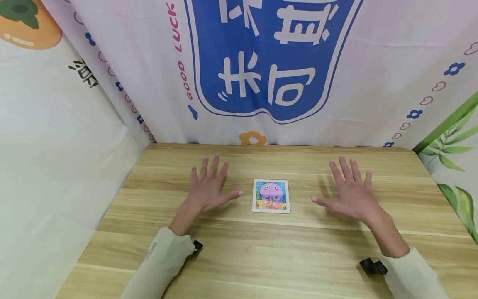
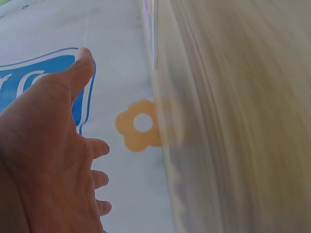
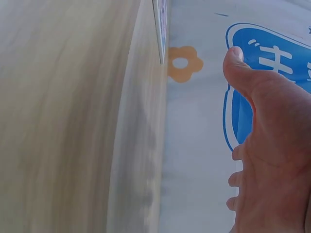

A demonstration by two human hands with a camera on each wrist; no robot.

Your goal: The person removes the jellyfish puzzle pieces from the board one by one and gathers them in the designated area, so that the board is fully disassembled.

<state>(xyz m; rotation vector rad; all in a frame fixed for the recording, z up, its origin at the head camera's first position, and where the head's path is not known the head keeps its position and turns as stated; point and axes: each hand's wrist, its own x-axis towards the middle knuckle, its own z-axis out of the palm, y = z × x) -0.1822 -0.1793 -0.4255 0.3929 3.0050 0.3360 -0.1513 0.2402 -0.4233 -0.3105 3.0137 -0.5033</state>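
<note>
A small white-bordered square picture (image 1: 271,197) with a pink jellyfish on a blue and yellow ground lies flat on the wooden table, near the middle. To its left, my left hand (image 1: 207,192) is spread with straight fingers, its thumb tip a little short of the picture's edge. My right hand (image 1: 352,197) is spread likewise on the right, farther from the picture. Neither hand holds anything. Both wrist views show the palms raised off the tabletop, with the picture's thin edge (image 2: 154,36) seen in the left wrist view.
The wooden table (image 1: 239,253) meets a printed cloth (image 1: 373,83) with a blue panel along its far edge. A white cloth (image 1: 56,166) hangs at the left. Black wrist devices (image 1: 373,267) sit by both cuffs.
</note>
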